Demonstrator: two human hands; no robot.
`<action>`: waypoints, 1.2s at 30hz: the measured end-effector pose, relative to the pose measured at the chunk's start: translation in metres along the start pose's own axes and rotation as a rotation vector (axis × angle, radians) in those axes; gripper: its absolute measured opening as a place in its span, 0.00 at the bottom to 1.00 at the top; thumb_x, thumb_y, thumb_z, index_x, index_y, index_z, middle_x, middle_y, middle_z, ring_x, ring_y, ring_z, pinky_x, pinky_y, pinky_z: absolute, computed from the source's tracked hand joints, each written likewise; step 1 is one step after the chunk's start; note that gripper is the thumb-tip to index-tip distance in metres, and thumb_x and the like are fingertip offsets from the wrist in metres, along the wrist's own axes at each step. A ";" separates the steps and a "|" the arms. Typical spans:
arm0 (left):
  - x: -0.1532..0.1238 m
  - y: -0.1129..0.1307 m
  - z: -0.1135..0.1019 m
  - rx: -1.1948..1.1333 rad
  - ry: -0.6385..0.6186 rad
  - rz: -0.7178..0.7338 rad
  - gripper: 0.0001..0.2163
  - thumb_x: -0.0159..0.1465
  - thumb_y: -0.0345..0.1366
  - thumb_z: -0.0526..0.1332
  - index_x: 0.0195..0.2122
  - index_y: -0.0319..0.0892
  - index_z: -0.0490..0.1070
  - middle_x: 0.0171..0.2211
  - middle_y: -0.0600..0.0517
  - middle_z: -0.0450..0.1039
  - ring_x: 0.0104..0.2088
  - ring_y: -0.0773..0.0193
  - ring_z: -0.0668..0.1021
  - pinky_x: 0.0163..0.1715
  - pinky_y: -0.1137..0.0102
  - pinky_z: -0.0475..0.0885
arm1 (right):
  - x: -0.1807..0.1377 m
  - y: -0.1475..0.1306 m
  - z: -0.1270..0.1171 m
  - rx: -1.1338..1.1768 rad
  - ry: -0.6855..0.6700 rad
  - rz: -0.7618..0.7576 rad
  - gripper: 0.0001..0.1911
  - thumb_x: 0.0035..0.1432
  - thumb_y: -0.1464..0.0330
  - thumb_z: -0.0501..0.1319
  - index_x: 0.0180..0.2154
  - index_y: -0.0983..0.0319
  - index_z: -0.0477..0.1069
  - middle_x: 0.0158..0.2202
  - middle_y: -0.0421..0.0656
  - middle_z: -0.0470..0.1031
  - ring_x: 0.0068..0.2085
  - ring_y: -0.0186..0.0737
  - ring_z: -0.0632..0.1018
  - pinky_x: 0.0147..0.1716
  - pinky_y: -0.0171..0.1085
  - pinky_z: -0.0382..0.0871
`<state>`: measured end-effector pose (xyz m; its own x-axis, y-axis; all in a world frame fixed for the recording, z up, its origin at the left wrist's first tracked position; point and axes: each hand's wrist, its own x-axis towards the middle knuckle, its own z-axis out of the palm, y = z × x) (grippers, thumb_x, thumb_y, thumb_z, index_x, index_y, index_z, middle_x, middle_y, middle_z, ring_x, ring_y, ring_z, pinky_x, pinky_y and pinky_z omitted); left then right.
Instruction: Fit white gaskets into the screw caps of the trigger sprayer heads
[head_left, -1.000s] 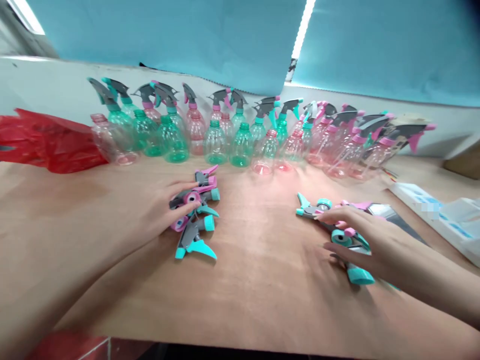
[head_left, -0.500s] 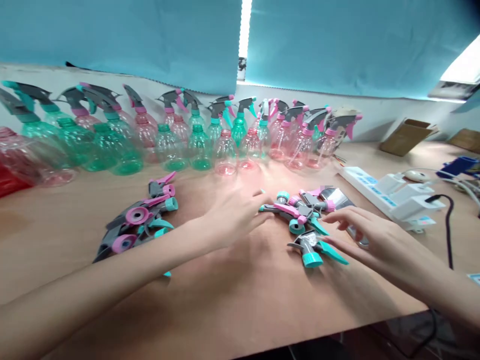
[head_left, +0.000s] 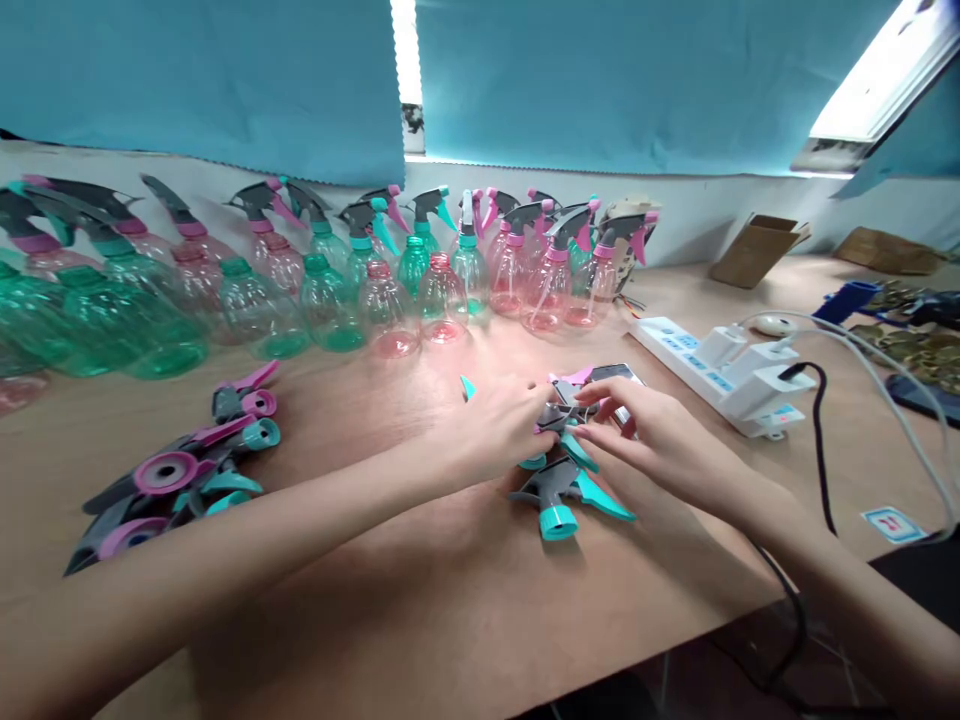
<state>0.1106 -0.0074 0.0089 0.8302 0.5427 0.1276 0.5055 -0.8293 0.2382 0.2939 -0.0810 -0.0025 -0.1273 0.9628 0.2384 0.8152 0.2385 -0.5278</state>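
Spray heads (head_left: 556, 500), grey with pink and turquoise parts, lie in two groups on the tabletop (head_left: 420, 610), and I have both hands at the right-hand group. The wooden surface fills most of my head view, its front edge slanting up toward the right. Blue curtains (head_left: 615, 90) hang beyond the back edge. Along that edge I see a long row of clear green and pink bottles (head_left: 330, 310), all upright; some carry spray heads, others have bare necks.

Toward the right stands a white power strip (head_left: 675, 345) with chargers plugged in. Its black cable (head_left: 821, 450) runs toward the front edge, partly hidden by my right arm. Farther back, near the back edge, sits an open brown carton (head_left: 754, 250).

The left group lies well apart from my hands, partly covered by my left forearm. The right group sits between the back and front edges, one head lying just in front of the others, nearest the front edge.

My left hand (head_left: 504, 430) is bent over the right group, fingers curled narrow; I cannot tell whether it grips a head. My right hand (head_left: 645, 430) faces it, thumb and fingers slightly parted, tips at the same heads; I cannot tell whether they pinch one. Just behind its fingers lies a dark, glossy slab (head_left: 616, 373), partly hidden.
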 end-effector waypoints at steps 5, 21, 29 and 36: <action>-0.024 -0.004 -0.016 -0.027 0.055 0.018 0.12 0.60 0.32 0.60 0.45 0.39 0.66 0.40 0.48 0.70 0.38 0.60 0.73 0.35 0.69 0.67 | 0.007 -0.002 -0.002 0.122 -0.012 0.036 0.23 0.56 0.55 0.59 0.49 0.60 0.64 0.47 0.48 0.72 0.42 0.44 0.76 0.35 0.41 0.73; -0.142 -0.032 -0.030 -0.036 0.205 0.153 0.08 0.62 0.28 0.56 0.42 0.46 0.66 0.45 0.55 0.75 0.47 0.64 0.76 0.64 0.60 0.49 | 0.023 -0.080 0.044 0.686 -0.372 -0.025 0.15 0.53 0.64 0.65 0.43 0.61 0.72 0.37 0.41 0.77 0.35 0.37 0.79 0.31 0.35 0.74; -0.167 -0.051 -0.008 -0.014 0.174 -0.025 0.16 0.61 0.25 0.54 0.50 0.44 0.64 0.49 0.51 0.72 0.53 0.60 0.72 0.61 0.55 0.57 | 0.030 -0.100 0.086 0.650 -0.333 -0.005 0.14 0.55 0.62 0.63 0.40 0.62 0.66 0.34 0.42 0.75 0.31 0.36 0.79 0.30 0.37 0.75; -0.168 -0.041 -0.016 -0.075 0.028 -0.076 0.25 0.58 0.54 0.60 0.51 0.46 0.66 0.52 0.48 0.70 0.54 0.53 0.70 0.60 0.50 0.54 | 0.023 -0.107 0.088 0.565 -0.441 -0.054 0.14 0.57 0.66 0.61 0.45 0.60 0.64 0.34 0.40 0.76 0.32 0.35 0.78 0.32 0.37 0.74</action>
<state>-0.0534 -0.0624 -0.0071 0.7826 0.6082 0.1331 0.5470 -0.7738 0.3195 0.1539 -0.0734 -0.0119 -0.4732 0.8809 -0.0126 0.3994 0.2017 -0.8943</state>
